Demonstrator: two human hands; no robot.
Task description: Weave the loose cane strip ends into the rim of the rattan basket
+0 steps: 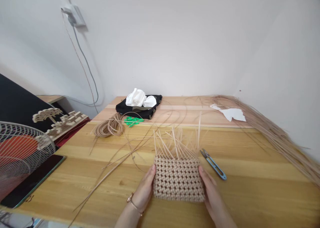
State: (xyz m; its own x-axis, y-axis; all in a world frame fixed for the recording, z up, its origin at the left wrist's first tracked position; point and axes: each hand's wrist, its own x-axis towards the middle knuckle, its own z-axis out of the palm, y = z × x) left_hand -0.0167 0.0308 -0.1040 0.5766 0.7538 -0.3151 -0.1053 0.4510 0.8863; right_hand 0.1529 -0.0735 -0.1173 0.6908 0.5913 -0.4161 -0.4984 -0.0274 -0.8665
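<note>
A woven rattan basket (179,179), tan with an openwork pattern, is held between my two hands over the front of the wooden table. Loose strand ends (176,143) stick up from its upper edge. My left hand (145,188) grips the left side, thumb near the upper corner; a bracelet circles that wrist. On the opposite side, my right hand (211,189) grips the right edge, its other fingers partly hidden. Blue thread snips (213,164) lie on the table just beyond my right hand.
Loose strands (110,174) cross the table (100,204) at left. Farther back are a coiled bundle (110,125), a green tangle (133,121) and a black bag (122,108) topped by white tissue (135,97). Long strands (270,131) line the right. A phone (35,179) and fan (22,151) sit left.
</note>
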